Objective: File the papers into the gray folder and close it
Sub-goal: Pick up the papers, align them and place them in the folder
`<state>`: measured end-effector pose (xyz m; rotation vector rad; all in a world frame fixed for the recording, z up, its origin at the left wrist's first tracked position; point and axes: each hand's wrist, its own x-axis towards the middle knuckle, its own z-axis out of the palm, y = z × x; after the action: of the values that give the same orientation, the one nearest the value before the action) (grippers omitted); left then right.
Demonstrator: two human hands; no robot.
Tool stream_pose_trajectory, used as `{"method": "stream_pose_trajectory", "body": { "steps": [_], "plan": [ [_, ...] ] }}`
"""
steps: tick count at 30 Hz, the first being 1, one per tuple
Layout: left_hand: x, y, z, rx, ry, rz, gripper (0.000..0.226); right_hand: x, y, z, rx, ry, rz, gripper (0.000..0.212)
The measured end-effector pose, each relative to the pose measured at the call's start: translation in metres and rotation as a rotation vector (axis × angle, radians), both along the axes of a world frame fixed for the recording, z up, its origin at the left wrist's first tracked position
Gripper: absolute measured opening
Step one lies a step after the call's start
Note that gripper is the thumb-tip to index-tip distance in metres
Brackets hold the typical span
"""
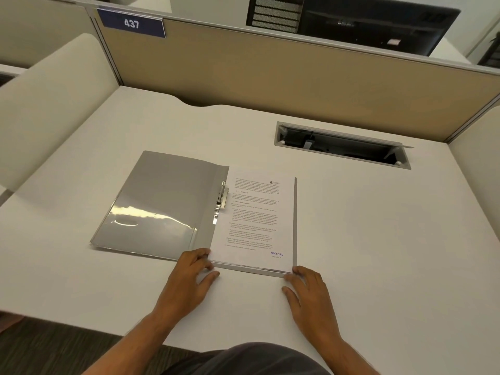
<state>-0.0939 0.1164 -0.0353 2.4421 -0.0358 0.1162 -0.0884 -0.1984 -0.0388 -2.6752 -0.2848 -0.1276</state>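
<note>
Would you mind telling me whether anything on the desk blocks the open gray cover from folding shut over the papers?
Nothing visible does. The cover lies flat and bare to the left; only the metal clip sits at the spine beside the papers.

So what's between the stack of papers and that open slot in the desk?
Nothing: in the head view only bare white desk separates the papers from the cable slot.

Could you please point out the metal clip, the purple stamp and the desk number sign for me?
metal clip (222, 197), head view, on its silver bar.
purple stamp (276, 254), head view, on the word RECEIVED.
desk number sign (131, 23), head view, on the white digits.
</note>
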Motion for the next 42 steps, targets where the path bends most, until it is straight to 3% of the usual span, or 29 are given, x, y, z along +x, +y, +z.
{"method": "stream_pose_trajectory", "body": {
  "steps": [10, 17, 42],
  "plan": [
    [0.0006, 0.0010, -0.0022, 0.019, -0.035, -0.019, 0.036, -0.0004, 0.0003, 0.0018, -0.023, -0.006, 0.005, 0.036],
    [-0.0011, 0.0009, -0.0024, 0.093, -0.069, -0.058, 0.065, -0.0010, 0.0009, 0.0034, -0.055, -0.001, 0.007, 0.038],
    [-0.0032, 0.0032, -0.0009, 0.131, -0.022, -0.083, 0.068, -0.0031, -0.0008, -0.0057, -0.081, -0.050, 0.027, 0.044]
  ]
}}
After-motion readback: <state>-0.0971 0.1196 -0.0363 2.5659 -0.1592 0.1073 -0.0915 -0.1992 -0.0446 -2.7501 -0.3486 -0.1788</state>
